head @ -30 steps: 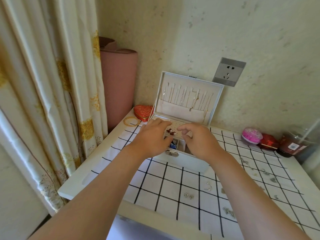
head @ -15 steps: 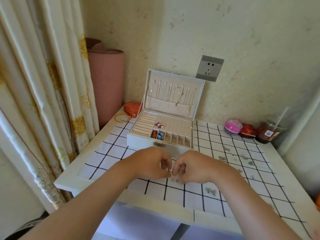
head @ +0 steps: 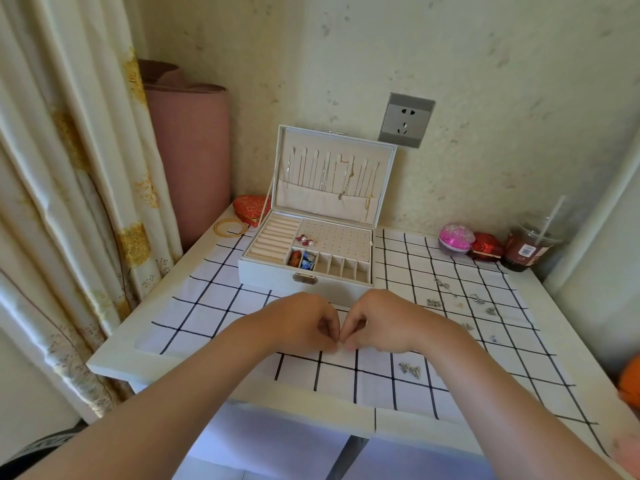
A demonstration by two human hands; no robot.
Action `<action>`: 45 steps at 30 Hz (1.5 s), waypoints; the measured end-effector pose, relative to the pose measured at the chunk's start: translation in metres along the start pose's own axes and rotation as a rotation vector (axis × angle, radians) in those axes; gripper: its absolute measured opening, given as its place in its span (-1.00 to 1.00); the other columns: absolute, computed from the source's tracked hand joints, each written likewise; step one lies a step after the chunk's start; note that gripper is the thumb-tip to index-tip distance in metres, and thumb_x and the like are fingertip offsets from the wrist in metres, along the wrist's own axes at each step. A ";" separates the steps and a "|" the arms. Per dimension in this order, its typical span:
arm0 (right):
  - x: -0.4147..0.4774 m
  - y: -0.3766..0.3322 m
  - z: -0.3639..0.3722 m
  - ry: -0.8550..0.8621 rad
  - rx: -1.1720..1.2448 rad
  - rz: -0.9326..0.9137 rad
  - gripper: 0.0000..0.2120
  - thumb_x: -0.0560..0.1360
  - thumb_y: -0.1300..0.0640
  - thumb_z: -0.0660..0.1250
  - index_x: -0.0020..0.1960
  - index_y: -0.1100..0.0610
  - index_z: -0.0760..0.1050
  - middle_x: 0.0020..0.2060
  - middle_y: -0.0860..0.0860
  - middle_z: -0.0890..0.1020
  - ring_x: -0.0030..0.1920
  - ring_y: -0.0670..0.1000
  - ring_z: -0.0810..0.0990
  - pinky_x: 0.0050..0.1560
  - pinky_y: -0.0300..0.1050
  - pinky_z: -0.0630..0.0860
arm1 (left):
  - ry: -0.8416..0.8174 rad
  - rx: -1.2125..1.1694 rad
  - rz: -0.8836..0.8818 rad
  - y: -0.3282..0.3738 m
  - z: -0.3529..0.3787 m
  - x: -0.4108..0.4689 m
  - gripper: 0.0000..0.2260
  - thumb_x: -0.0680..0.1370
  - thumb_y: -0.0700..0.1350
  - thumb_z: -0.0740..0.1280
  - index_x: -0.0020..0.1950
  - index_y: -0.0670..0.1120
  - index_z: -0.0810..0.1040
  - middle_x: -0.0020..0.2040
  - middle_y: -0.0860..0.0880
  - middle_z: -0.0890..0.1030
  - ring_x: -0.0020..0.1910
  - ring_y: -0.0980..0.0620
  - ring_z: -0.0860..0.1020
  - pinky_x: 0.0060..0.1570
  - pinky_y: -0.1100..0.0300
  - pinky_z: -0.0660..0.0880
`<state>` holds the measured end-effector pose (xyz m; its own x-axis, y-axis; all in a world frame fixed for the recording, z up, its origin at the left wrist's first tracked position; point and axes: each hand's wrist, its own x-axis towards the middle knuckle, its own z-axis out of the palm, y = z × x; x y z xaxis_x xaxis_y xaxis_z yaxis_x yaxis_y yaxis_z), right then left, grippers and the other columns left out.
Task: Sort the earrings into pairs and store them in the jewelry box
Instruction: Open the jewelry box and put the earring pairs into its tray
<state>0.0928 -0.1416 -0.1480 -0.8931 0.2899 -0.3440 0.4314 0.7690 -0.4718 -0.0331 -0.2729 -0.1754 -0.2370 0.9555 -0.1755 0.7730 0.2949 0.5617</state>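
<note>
The white jewelry box (head: 277,276) stands open at the back of the checked cloth (head: 214,296). A red-and-pearl earring pair (head: 305,240) sits on its perforated panel, and colourful pieces lie in a front compartment (head: 302,260). My left hand (head: 298,323) and right hand (head: 384,320) are side by side on the cloth just in front of the box. Their fingertips are pinched together where they meet, each on a small earring that the fingers hide. Several silver earrings lie loose to the right, among them one (head: 410,369) and another (head: 433,302).
A red heart box (head: 250,206) and a gold bangle (head: 230,226) lie left of the jewelry box, by a rolled pink mat (head: 190,150) and curtain. A pink round box (head: 455,237), a red box (head: 486,245) and a drink cup (head: 526,247) stand at the back right.
Both hands came back from the box's perforated panel, leaving the red-and-pearl pair there. They dropped to the cloth in front and closed their fingertips over two small earrings.
</note>
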 end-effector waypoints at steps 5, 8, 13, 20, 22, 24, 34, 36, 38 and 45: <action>0.000 -0.002 -0.004 0.183 0.201 0.005 -0.88 0.40 0.18 0.56 -0.18 -0.03 0.70 -0.20 -0.04 0.68 -0.45 -0.20 0.56 -0.41 -0.29 0.50 | 0.126 -0.231 -0.048 -0.003 -0.013 0.003 -0.94 0.48 -0.11 0.46 -0.07 0.04 0.64 -0.13 0.05 0.67 -0.19 0.08 0.64 -0.16 0.23 0.58; 0.003 -0.006 -0.007 0.345 0.245 -0.037 -0.88 0.36 0.15 0.59 -0.21 -0.03 0.69 -0.25 -0.08 0.69 -0.30 -0.20 0.62 -0.27 -0.27 0.57 | 0.195 -0.444 -0.097 0.002 -0.022 0.002 -0.93 0.48 -0.12 0.47 -0.05 -0.05 0.65 -0.17 -0.01 0.68 -0.31 0.09 0.63 -0.36 0.30 0.50; 0.010 -0.008 -0.014 0.565 0.273 -0.080 -0.86 0.38 0.17 0.56 -0.22 -0.04 0.66 -0.32 -0.14 0.65 -0.33 -0.33 0.55 -0.31 -0.48 0.42 | 0.281 -0.718 -0.164 0.008 -0.032 0.006 -0.88 0.50 -0.09 0.47 0.00 -0.09 0.66 -0.20 -0.01 0.67 -0.32 0.14 0.59 -0.43 0.30 0.44; 0.018 -0.009 -0.033 0.663 0.467 -0.189 -0.78 0.41 0.26 0.55 -0.12 -0.06 0.70 -0.20 -0.12 0.68 -0.47 -0.18 0.45 -0.38 -0.36 0.41 | 0.428 -0.857 -0.106 0.019 -0.046 0.019 -0.84 0.47 -0.16 0.48 0.03 -0.12 0.64 -0.35 0.00 0.61 -0.39 0.11 0.53 -0.40 0.24 0.41; 0.017 -0.007 -0.043 0.637 0.568 -0.199 -0.75 0.41 0.31 0.53 -0.10 -0.04 0.71 -0.22 -0.11 0.68 -0.49 -0.10 0.46 -0.46 -0.30 0.39 | 0.422 -0.896 -0.098 0.022 -0.052 0.023 -0.86 0.48 -0.15 0.47 0.03 -0.10 0.64 -0.38 -0.02 0.59 -0.45 0.09 0.47 -0.41 0.21 0.38; 0.017 -0.006 -0.051 0.613 0.631 -0.203 -0.76 0.41 0.34 0.52 -0.04 0.03 0.71 -0.22 -0.06 0.68 -0.51 -0.07 0.47 -0.51 -0.29 0.36 | 0.419 -0.919 -0.108 0.024 -0.058 0.029 -0.87 0.50 -0.12 0.46 0.03 -0.07 0.65 -0.38 -0.04 0.58 -0.48 0.07 0.43 -0.46 0.24 0.35; 0.047 0.008 -0.070 0.668 0.652 -0.208 -0.90 0.46 0.25 0.50 -0.08 0.08 0.72 -0.35 0.00 0.69 -0.43 -0.02 0.54 -0.51 -0.15 0.44 | 0.268 -1.170 -0.187 0.013 -0.075 0.063 -0.84 0.55 -0.10 0.41 0.12 -0.07 0.64 -0.09 0.02 0.70 -0.35 0.13 0.52 -0.50 0.33 0.38; 0.056 0.016 -0.073 0.702 0.648 -0.174 -0.91 0.48 0.24 0.49 -0.07 0.08 0.71 -0.33 0.01 0.70 -0.43 -0.02 0.56 -0.51 -0.17 0.44 | 0.303 -1.200 -0.217 0.015 -0.074 0.068 -0.86 0.56 -0.10 0.40 0.10 -0.06 0.63 -0.07 0.03 0.72 -0.35 0.14 0.53 -0.47 0.34 0.39; 0.065 0.028 -0.074 0.746 0.582 -0.122 -0.91 0.48 0.24 0.48 -0.07 0.08 0.70 -0.31 -0.03 0.69 -0.48 -0.12 0.54 -0.47 -0.26 0.44 | 0.370 -1.125 -0.250 0.016 -0.071 0.072 -0.90 0.55 -0.10 0.42 0.05 -0.03 0.64 -0.05 0.02 0.70 -0.35 0.13 0.54 -0.45 0.34 0.41; 0.088 0.051 -0.058 0.867 0.148 0.018 -0.87 0.51 0.18 0.45 0.04 0.08 0.70 -0.08 -0.07 0.70 -0.11 -0.18 0.58 -0.06 -0.38 0.40 | 0.516 -0.948 -0.245 0.015 -0.070 0.078 -0.91 0.54 -0.12 0.41 0.04 -0.01 0.63 -0.02 -0.01 0.66 -0.34 0.10 0.56 -0.47 0.30 0.39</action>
<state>0.0291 -0.0434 -0.1553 -0.6423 0.6784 0.3568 0.4048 0.6955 -0.5936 -0.0814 -0.1941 -0.1243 -0.7096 0.6921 -0.1323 -0.0403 0.1475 0.9882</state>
